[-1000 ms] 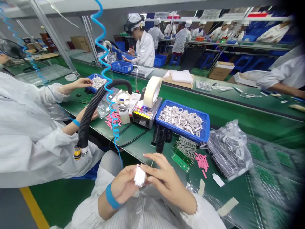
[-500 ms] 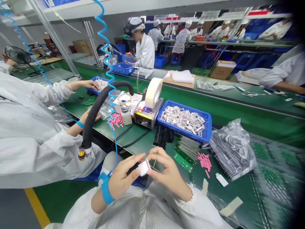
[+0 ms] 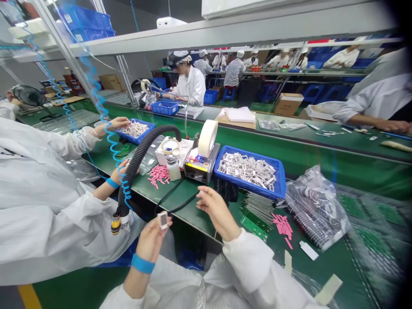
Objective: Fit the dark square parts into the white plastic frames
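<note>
My left hand [image 3: 150,240], with a blue band at the wrist, pinches a small white plastic piece with a grey rectangular face [image 3: 164,220], held up over the bench's front edge. My right hand [image 3: 215,210] is raised apart from it, fingers loosely bent and spread, with nothing visible in them. It is in front of the tape dispenser [image 3: 201,169], which carries a roll of cream tape [image 3: 207,138]. Right of the dispenser stands a blue tray [image 3: 283,182] heaped with white plastic frames [image 3: 247,169].
Pink strips [image 3: 283,227], green circuit boards [image 3: 254,227] and a clear bag of parts [image 3: 317,206] lie to the right. A black hose [image 3: 130,171] arches on my left, beside a co-worker's hand [image 3: 119,174]. A glass bottle [image 3: 173,167] stands near the dispenser.
My hands have separated. The left has moved left with the white piece, now turned grey face showing; the right has let go and risen toward the tape dispenser. The view has tilted up.
</note>
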`<state>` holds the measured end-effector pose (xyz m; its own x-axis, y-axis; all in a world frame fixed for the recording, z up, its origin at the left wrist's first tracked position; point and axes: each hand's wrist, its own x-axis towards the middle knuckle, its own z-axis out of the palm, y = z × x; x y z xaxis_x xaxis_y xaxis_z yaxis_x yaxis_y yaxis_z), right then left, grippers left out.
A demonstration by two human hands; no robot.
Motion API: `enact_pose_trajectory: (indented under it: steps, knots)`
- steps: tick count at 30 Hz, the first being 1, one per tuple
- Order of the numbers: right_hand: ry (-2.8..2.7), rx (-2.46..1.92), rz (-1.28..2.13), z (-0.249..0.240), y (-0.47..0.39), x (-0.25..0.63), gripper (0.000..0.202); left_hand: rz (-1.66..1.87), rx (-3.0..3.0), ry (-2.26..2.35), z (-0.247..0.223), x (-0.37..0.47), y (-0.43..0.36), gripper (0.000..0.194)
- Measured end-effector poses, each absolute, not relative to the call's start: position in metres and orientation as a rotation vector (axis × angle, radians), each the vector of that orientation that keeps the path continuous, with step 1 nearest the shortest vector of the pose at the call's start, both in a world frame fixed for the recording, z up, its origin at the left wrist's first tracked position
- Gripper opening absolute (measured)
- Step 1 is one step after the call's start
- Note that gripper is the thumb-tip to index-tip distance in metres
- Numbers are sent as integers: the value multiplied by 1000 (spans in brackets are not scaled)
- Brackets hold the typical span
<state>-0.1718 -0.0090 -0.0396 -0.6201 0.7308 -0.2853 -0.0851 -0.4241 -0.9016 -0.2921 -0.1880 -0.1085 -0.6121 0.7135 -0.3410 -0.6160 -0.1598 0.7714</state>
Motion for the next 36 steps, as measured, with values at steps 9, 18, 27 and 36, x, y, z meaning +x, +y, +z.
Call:
enact_pose_trajectory:
  steps: [9,18,27,36]
  knots:
    - [-658,-1256,2121,-50,21,-212,24,2129,-152,803,-142,-379,-252,43]
    - [-560,-1322,2042,-44,24,-236,28,2140,-174,598,-161,-371,-273,41]
    - [-813,-1092,2001,-16,-13,-202,13,1989,-187,618,-108,-289,-207,31]
    - [-1887,-557,1420,15,-84,-116,15,1850,32,597,-14,-212,-150,22]
